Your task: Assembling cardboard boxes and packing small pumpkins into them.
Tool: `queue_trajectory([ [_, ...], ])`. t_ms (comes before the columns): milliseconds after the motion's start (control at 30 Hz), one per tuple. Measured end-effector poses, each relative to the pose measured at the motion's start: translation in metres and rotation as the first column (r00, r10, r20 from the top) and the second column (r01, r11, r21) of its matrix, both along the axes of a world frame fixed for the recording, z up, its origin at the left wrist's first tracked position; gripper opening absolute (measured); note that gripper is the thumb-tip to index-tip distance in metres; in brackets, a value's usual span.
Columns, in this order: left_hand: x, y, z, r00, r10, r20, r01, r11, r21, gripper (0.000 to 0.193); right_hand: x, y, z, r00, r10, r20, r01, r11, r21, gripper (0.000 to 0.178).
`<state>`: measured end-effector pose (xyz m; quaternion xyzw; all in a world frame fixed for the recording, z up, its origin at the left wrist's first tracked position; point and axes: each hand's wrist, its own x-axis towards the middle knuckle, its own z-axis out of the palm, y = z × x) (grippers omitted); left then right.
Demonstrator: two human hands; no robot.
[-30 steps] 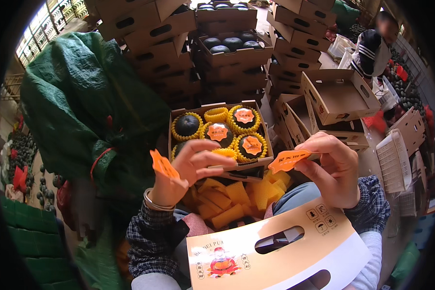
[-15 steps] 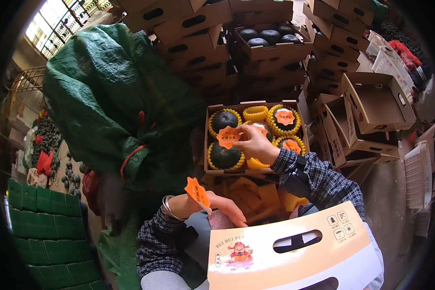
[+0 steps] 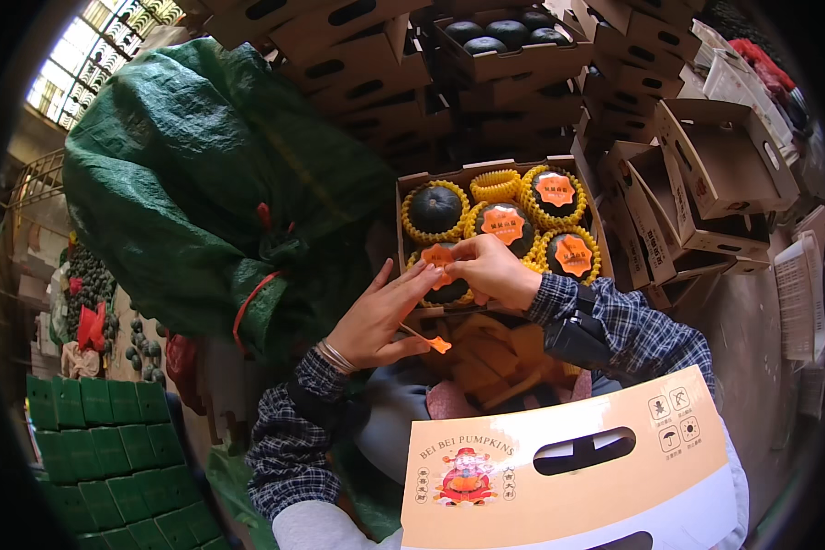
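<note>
An open cardboard box holds dark green pumpkins in yellow foam nets, several bearing orange star-shaped labels. My right hand pinches the edge of an orange label at the box's near-left pumpkin. The outstretched fingertips of my left hand touch the same label from the left. A second orange label, seen nearly edge-on, sticks out between that hand's thumb and fingers. The far-left pumpkin has no label on top. Beside it lies a yellow foam net with no pumpkin showing.
A printed carton lies close in front of me. A large green sack bulges at the left, above green stacked crates. Cardboard boxes are stacked behind, one filled with pumpkins. Bare cardboard trays lean at the right.
My left hand has moved up and forward from near my lap to the label. My right hand has lowered its label onto the near-left pumpkin. The view has shifted slightly.
</note>
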<state>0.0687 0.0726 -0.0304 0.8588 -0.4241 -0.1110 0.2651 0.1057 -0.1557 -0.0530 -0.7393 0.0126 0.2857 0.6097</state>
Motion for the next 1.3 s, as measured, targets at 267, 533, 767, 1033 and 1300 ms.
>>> queue_trajectory([
  [267,-0.006,-0.005,-0.011,0.995,0.038,-0.092,-0.039,0.999,-0.009,0.099,-0.003,-0.001,0.010,0.999,0.025,0.047,-0.024,0.999,-0.021,0.037],
  [533,-0.002,-0.025,0.002,0.998,0.052,0.033,-0.058,0.975,0.215,0.097,0.012,-0.050,0.047,0.841,-0.067,0.537,0.190,0.966,-0.178,0.087],
  [767,0.010,-0.061,-0.030,0.988,-0.102,0.117,0.067,0.960,0.273,0.082,-0.013,-0.072,0.052,0.727,-0.138,0.673,0.098,0.990,0.098,0.061],
  [1033,0.036,-0.074,-0.026,0.965,0.004,-0.263,0.040,0.986,0.162,0.079,-0.019,-0.081,0.051,0.897,-0.255,0.361,0.084,0.900,0.428,0.050],
  [1300,0.036,-0.072,-0.025,0.936,0.316,-0.156,-0.352,0.809,-0.472,0.088,-0.016,-0.088,0.041,0.749,0.042,0.661,-0.268,0.932,0.245,0.051],
])
